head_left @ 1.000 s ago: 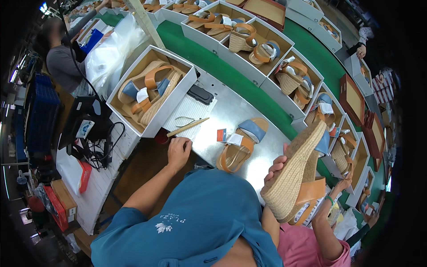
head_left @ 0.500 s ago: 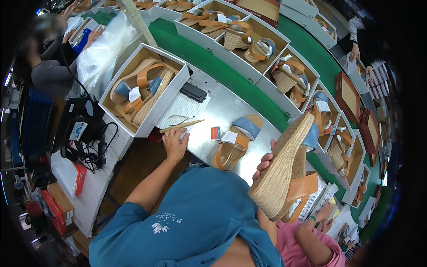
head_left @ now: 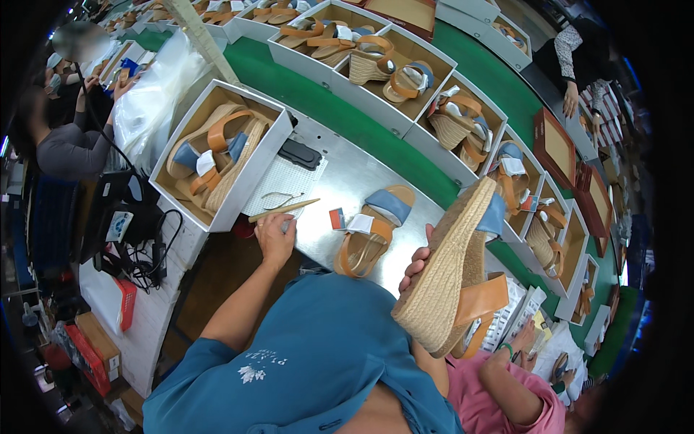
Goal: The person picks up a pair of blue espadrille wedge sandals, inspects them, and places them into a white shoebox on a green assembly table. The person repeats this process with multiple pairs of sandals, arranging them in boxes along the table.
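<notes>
In my right hand (head_left: pixel 415 269) is a wedge sandal (head_left: pixel 450 267), raised and tipped so its woven rope wedge and tan strap show. My fingers wrap the sole edge; most of that hand is hidden behind the shoe. My left hand (head_left: pixel 275 237) rests at the metal table's near edge, fingers curled beside a pale wooden stick (head_left: pixel 283 210). A small greyish bit shows at its fingertips, too small to name. Between the hands, a second sandal (head_left: pixel 374 231) with blue and tan straps lies on the table, a red-and-blue tag (head_left: pixel 337 219) beside it.
An open shoebox (head_left: pixel 249 170) with a sandal pair stands at left, near a black case (head_left: pixel 299 154) and wire-handled pliers (head_left: pixel 280 198). More filled boxes (head_left: pixel 405 119) line the green belt (head_left: pixel 376 142). A co-worker's pink sleeve (head_left: pixel 499 390) is close on my right.
The whole view has shifted slightly, so the table and boxes appear further left. Both hands keep nearly the same pose, and the sandal stays raised. People at the far left have moved.
</notes>
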`<state>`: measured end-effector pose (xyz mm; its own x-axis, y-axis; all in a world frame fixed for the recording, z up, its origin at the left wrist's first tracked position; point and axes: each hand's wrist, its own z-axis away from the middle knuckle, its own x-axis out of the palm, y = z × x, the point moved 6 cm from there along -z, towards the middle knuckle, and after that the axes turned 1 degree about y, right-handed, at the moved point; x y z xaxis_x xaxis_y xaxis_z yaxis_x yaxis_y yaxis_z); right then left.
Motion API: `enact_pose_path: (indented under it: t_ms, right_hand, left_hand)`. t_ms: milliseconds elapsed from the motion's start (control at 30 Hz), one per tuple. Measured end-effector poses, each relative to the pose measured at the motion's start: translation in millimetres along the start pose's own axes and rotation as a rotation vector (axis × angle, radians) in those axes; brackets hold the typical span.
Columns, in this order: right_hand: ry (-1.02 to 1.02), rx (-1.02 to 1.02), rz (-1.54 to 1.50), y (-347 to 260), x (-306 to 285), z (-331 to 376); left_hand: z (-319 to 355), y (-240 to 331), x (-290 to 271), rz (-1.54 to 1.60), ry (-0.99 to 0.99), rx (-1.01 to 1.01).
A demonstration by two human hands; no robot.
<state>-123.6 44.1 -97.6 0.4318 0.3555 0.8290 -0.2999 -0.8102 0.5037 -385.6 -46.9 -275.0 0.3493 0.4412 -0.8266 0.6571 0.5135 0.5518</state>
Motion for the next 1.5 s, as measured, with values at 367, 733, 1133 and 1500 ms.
enact_pose_path:
  t_ms: [367, 733, 1133, 1500]
  right_hand:
    - [0.2, -0.365, 0.216, -3, 0, 24]
    - [0.202, -0.38, 0.25, 6, 8, 27]
    - [0.483, -0.496, 0.682, 23, 19, 29]
    - [0.419, -0.453, 0.691, 2, -3, 20]
  left_hand:
    - [-14, -4, 1, -0.005, -0.127, -0.137]
    - [-15, 145, -32, 0.953, -0.542, -0.087]
    - [-2, 323, -130, 0.659, -0.655, 0.733]
    - [-7, 305, -121, 0.688, -0.668, 0.617]
